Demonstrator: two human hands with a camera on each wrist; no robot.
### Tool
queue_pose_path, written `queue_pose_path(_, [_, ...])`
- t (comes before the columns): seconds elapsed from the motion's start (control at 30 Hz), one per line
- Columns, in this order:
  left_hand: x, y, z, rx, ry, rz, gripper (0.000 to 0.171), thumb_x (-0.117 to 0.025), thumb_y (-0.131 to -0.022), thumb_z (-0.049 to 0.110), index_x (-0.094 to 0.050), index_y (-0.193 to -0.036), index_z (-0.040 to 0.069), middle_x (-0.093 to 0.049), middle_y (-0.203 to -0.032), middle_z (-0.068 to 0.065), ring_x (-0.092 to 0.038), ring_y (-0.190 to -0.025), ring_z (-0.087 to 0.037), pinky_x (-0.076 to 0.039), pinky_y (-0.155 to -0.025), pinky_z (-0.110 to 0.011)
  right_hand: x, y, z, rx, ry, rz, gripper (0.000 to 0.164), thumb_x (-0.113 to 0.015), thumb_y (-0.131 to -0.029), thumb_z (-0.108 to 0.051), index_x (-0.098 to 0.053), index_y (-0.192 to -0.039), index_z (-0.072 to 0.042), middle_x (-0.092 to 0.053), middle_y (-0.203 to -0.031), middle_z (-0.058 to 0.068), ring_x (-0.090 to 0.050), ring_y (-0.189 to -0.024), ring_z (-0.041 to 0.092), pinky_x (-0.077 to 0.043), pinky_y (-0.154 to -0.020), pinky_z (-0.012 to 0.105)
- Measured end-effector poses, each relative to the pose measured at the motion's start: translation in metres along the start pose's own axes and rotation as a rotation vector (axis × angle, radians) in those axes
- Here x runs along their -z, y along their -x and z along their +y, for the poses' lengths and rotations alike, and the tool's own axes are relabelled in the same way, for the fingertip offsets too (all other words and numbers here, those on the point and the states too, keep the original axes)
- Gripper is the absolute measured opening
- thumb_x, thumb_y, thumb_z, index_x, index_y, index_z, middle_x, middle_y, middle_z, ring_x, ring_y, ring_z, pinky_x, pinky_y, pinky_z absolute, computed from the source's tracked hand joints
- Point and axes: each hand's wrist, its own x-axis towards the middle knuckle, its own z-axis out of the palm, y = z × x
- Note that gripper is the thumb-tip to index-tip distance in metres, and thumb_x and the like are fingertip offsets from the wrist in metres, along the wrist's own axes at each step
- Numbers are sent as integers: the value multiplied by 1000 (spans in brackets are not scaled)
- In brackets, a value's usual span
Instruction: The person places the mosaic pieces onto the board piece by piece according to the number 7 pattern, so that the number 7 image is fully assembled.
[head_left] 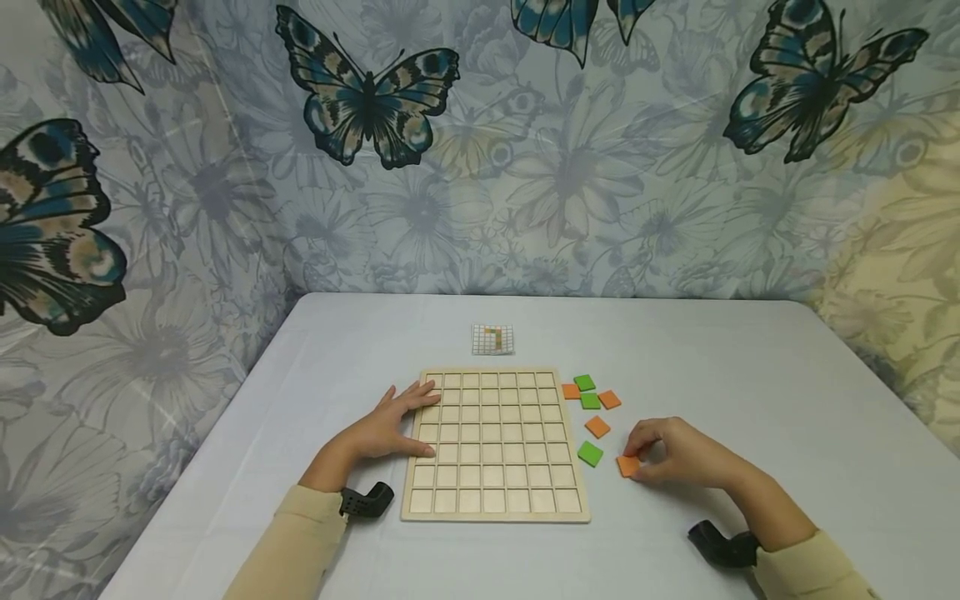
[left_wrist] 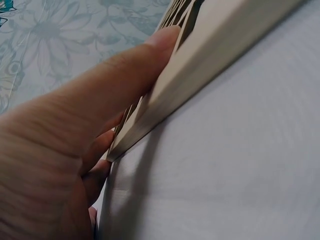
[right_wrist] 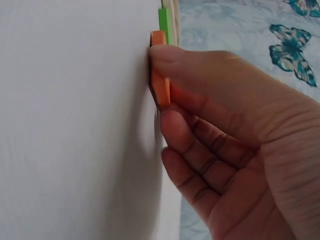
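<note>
A pale wooden grid board (head_left: 495, 454) with square cells lies in the middle of the table. My left hand (head_left: 382, 429) rests on its left edge, thumb and fingers spread; in the left wrist view the thumb (left_wrist: 125, 65) presses on the frame's rim. To the right of the board, my right hand (head_left: 678, 454) pinches an orange square tile (head_left: 627, 467) between thumb and fingers. The right wrist view shows that orange tile (right_wrist: 159, 75) on edge, at or just above the table; I cannot tell which. The other fingers are loosely curled below it.
Loose tiles lie right of the board: green ones (head_left: 590, 454) and orange ones (head_left: 597, 427), with one orange tile (head_left: 571, 392) against the board's edge. Behind the board lies a small printed grid card (head_left: 492, 340) with a coloured pattern. A butterfly-patterned backdrop stands behind the white table (head_left: 360, 333).
</note>
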Motion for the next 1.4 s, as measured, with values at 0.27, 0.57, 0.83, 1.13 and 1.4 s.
queue_pose_path(0.27, [1, -1, 1, 12, -29, -3, 87, -79, -70, 39, -39, -143, 12, -18, -156, -7, -8, -145, -30, 9, -116, -51, 5, -1, -2, 43, 4, 50, 16, -77, -75, -19, -68, -87, -14, -64, -87, -5, -53, -76, 2, -49, -68, 21])
queue_pose_path(0.57, [2, -2, -1, 10, -27, -2, 88, -79, -70, 40, -39, -143, 14, -18, -157, -6, -7, -146, -30, 8, -116, -51, 4, -17, -9, 55, 23, 65, 16, -77, -76, -20, -69, -89, -15, -64, -88, -8, -53, -77, 3, -49, -71, 23])
queue_pose_path(0.83, [0, 0, -1, 58, 27, 5, 86, -81, -69, 38, -41, -142, 15, -17, -157, -2, -4, -146, -31, -7, -116, -55, 0, -40, -22, 73, 21, 65, 17, -76, -76, -15, -69, -92, -12, -65, -86, -9, -55, -78, 5, -50, -71, 24])
queue_pose_path(1.13, [0, 2, 0, 73, 44, 7, 86, -82, -68, 36, -42, -141, 15, -18, -157, -2, -5, -146, -31, -11, -114, -58, -2, -72, -40, 84, -11, 56, 16, -74, -79, -17, -68, -91, -9, -65, -89, -2, -55, -79, 10, -51, -65, 26])
queue_pose_path(1.4, [-1, 0, 1, 71, 45, 7, 87, -82, -68, 38, -42, -141, 16, -18, -157, -1, -5, -146, -30, -11, -115, -57, -7, -96, -52, 109, -16, 66, 20, -73, -80, -19, -69, -96, -7, -67, -95, 1, -59, -83, 12, -52, -77, 34])
